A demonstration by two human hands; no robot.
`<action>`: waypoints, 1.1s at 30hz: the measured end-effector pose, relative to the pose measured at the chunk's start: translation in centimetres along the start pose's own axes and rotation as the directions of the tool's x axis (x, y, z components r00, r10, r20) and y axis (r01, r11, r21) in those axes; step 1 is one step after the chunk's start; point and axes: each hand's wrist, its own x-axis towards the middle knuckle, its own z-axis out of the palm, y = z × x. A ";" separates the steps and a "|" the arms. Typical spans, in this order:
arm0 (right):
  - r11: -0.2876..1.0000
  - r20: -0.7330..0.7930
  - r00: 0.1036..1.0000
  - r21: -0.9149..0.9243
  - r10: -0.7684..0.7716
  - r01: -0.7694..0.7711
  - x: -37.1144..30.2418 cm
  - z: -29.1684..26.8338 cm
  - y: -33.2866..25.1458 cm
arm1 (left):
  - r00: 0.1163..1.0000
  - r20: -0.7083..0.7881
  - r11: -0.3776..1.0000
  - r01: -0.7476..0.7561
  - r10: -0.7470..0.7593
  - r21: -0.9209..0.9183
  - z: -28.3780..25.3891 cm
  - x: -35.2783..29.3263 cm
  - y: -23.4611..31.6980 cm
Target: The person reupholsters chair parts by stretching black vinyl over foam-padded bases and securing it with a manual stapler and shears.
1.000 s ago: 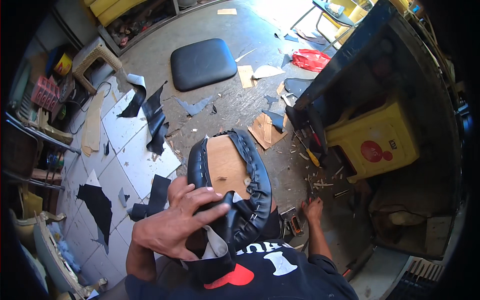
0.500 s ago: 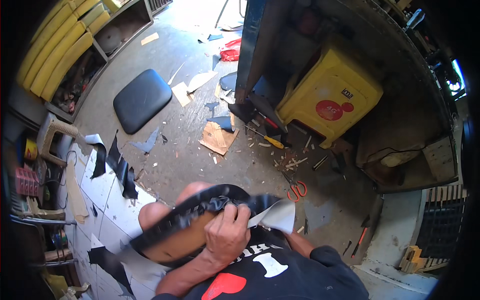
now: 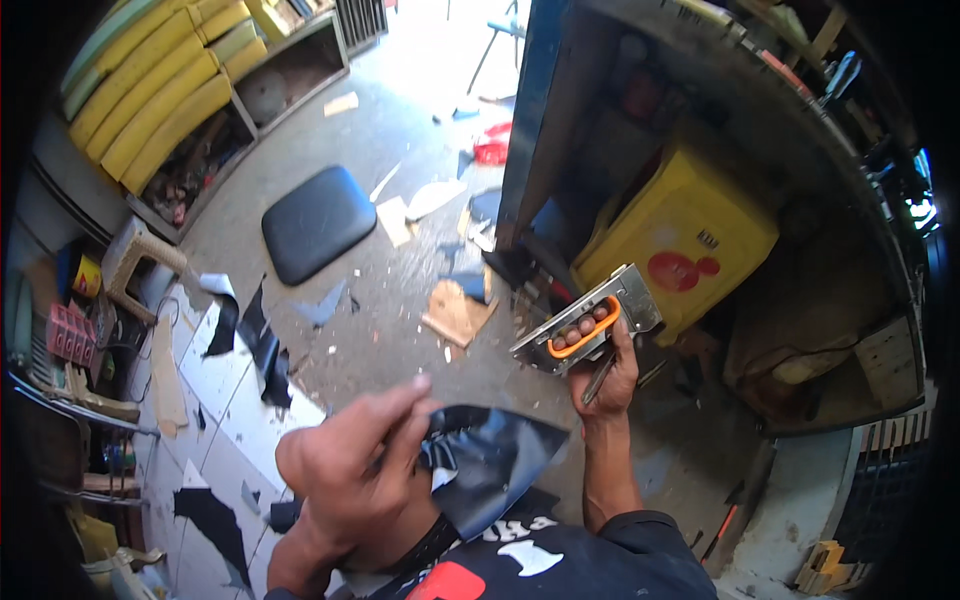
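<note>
In my right hand is a metal staple gun, held up at the right, with several fingertips showing through its orange-edged handle opening. My left hand is lifted over my lap. Its fingers are smeared by motion, so I cannot tell whether they pinch anything. Close beside it spreads a loose flap of black vinyl, glossy and creased, with a row of staples or puckers near its inner edge. The seat piece it belongs to is mostly hidden behind my left hand and forearm.
A black padded seat lies on the floor ahead. Vinyl and cardboard scraps are strewn around. A yellow plastic stool rests inside a dark cabinet at right. Yellow curved foam pieces are stacked at far left, above a beige stool.
My left hand has let go of the bunched vinyl and risen. My right hand, hidden before, has come up at the right holding the staple gun. The seat piece has dropped lower, mostly out of sight.
</note>
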 end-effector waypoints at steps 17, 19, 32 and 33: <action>0.872 0.149 0.977 0.485 -0.151 0.061 5.6 5.8 -0.3 | 0.770 -0.146 0.778 -0.582 0.621 0.236 0.5 3.1 -0.6; 0.948 0.221 0.968 0.316 -0.115 0.041 6.0 5.6 1.3 | 0.741 0.012 0.727 -0.663 0.672 0.177 -1.2 2.1 0.7; 0.906 0.182 0.975 0.421 -0.125 0.038 9.6 -2.4 0.6 | 0.945 -0.061 0.926 -0.299 0.320 0.229 -2.1 1.1 -4.6; 0.945 0.133 0.972 0.293 -0.194 0.149 8.6 -4.1 -1.3 | 0.961 -0.045 0.927 -0.251 0.273 0.278 -3.0 1.2 -5.4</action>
